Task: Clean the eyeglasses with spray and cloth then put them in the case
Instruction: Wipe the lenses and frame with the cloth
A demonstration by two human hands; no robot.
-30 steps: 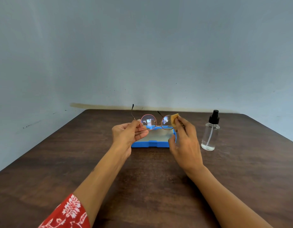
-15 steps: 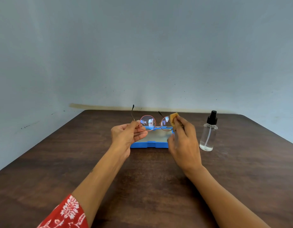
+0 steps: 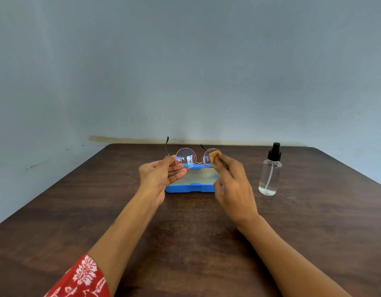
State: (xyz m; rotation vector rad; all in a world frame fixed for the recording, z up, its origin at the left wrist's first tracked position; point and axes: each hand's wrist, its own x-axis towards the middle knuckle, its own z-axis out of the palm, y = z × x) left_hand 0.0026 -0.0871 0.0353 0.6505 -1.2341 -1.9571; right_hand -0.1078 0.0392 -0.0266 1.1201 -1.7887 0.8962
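Above the brown worktop (image 3: 185,243), my left hand (image 3: 159,176) pinches the round eyeglasses (image 3: 190,158) by the left rim. My right hand (image 3: 232,185) pinches a yellow cloth (image 3: 213,157) on the right lens, above the open blue case (image 3: 190,183). The spray bottle (image 3: 270,174) stands to the right.

Dark wood table (image 3: 313,221) vs grey-blue wall (image 3: 185,61) (maybe scuffed).

No text, label, brand, number or sign can be read anywhere in the view: the clear spray bottle (image 3: 270,175) at the right of centre carries no legible label, and the blue case (image 3: 190,187) at the centre shows no lettering.
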